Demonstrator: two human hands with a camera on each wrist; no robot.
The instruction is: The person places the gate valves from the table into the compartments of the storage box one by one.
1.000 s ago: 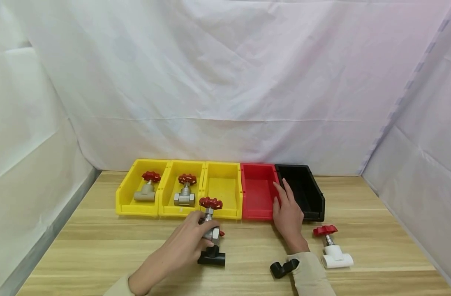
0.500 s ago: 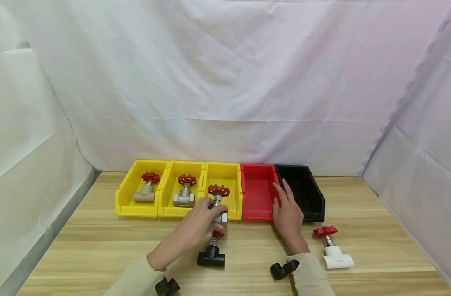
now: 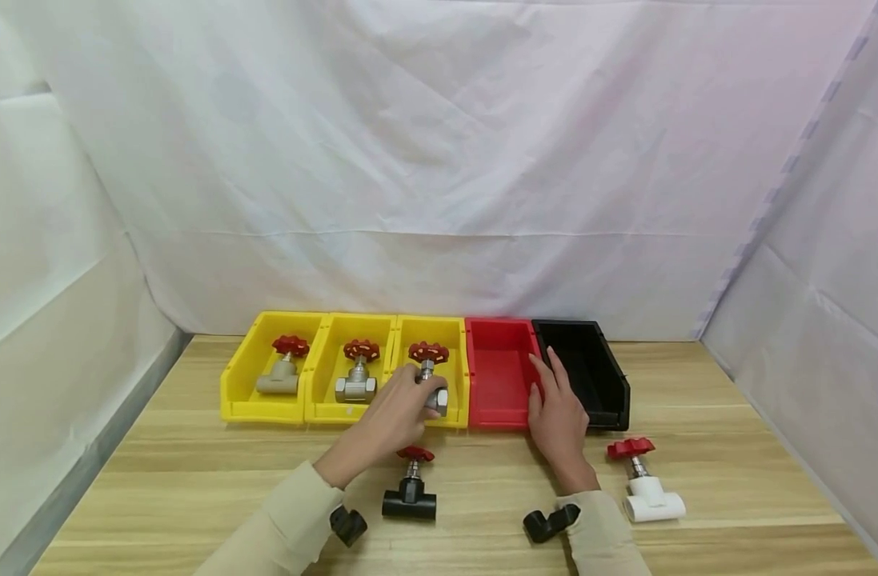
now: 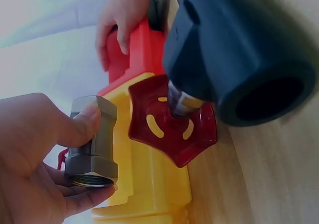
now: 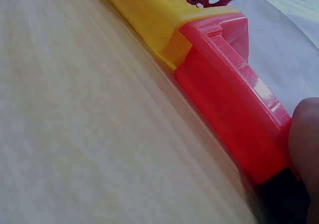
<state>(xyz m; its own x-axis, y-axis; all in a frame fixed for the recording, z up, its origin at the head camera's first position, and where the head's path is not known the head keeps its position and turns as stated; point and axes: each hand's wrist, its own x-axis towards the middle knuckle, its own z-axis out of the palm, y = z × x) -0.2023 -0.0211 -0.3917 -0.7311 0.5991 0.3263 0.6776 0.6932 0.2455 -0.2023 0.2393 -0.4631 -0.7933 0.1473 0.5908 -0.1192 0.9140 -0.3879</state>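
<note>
My left hand (image 3: 391, 412) grips a metal gate valve (image 3: 439, 402) by its body, over the front of the third yellow bin (image 3: 439, 332). The valve's red handwheel points up and back. In the left wrist view, thumb and fingers close round the steel body (image 4: 102, 139), its threaded opening facing the camera. Below that hand, a black plastic valve (image 3: 410, 502) with a red handwheel rests on the table. My right hand (image 3: 559, 420) lies with extended fingers over the wall between the red bin (image 3: 499, 412) and the black bin (image 3: 611, 404).
A beige valve (image 3: 278, 378) lies in the leftmost yellow bin (image 3: 240, 384), a metal valve (image 3: 356, 386) in the second yellow bin (image 3: 323, 408). To the right, a white valve (image 3: 653, 502) sits on the wooden table (image 3: 741, 480). A white curtain (image 3: 439, 176) hangs behind the bins.
My left hand has carried the metal valve forward and slightly right, from above the black valve to the third yellow bin. The black valve is now uncovered. My right hand has stayed in place.
</note>
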